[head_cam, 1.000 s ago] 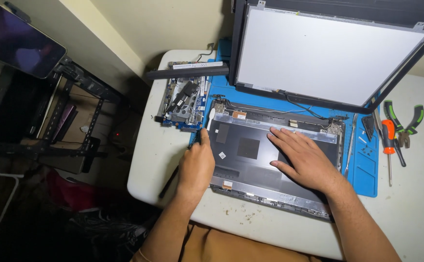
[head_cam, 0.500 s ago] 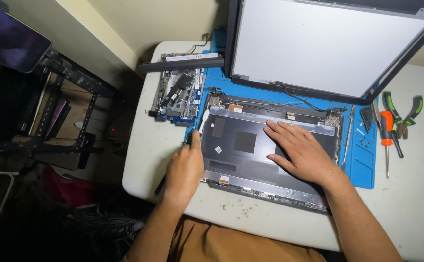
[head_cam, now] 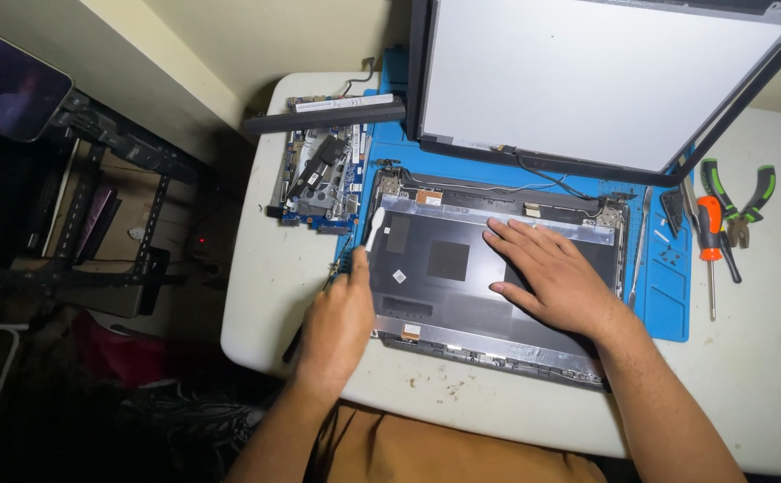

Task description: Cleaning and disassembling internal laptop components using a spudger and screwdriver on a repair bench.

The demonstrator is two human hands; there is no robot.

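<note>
A dark grey laptop lid shell (head_cam: 444,268) lies inner side up on a blue work mat (head_cam: 668,309). My left hand (head_cam: 337,322) is at the shell's left edge, closed around a thin pry tool (head_cam: 374,228). The tool's white tip points up along that edge, and its dark handle sticks out behind my palm. My right hand (head_cam: 551,277) rests flat on the right half of the shell, fingers spread, holding nothing.
A bare screen panel (head_cam: 587,80) leans at the back, a cable running from it to the shell. A circuit board (head_cam: 319,174) and a long black battery bar (head_cam: 323,116) lie back left. At the right are a screwdriver (head_cam: 711,241) and green-handled pliers (head_cam: 739,201). The white table (head_cam: 265,295) ends at the left.
My left hand has slid slightly left, from over the shell's corner to its left edge. My right hand stays flat on the shell. The view has shifted a little.
</note>
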